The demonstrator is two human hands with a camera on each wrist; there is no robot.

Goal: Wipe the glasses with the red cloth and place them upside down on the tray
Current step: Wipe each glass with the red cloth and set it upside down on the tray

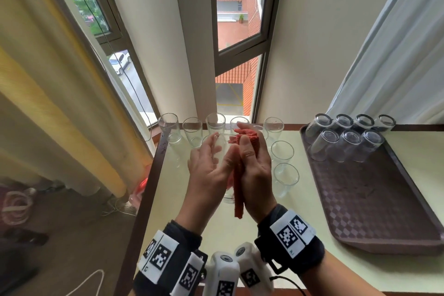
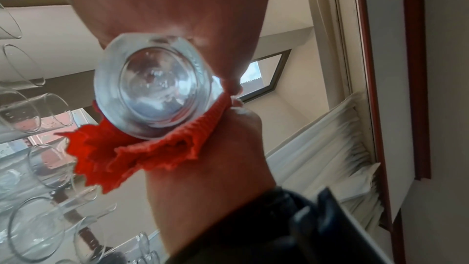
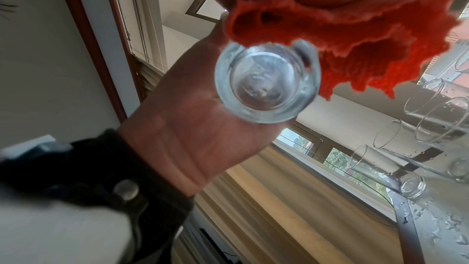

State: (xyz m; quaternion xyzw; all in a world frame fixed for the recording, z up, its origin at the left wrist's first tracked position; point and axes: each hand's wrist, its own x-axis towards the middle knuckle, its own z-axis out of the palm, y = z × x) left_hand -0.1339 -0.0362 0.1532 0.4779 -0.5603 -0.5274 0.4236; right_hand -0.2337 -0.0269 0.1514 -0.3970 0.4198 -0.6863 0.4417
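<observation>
Above a pale green table [image 1: 240, 230] by the windows [image 1: 236, 19], the left hand [image 1: 209, 170] grips a held glass [image 2: 154, 91]; the right hand [image 1: 254, 170] presses the red cloth [image 1: 239, 190] against it. Seven upturned glasses [image 1: 346, 137] stand on the brown tray [image 1: 374, 199]; upright glasses [image 1: 283, 151] wait near the curtains [image 1: 43, 103].

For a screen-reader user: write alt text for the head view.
Two hands hold a clear glass above a pale table: the left hand grips it while the right hand presses a red cloth to it. Upright glasses stand behind; seven upside-down glasses sit on a brown tray at right.
</observation>
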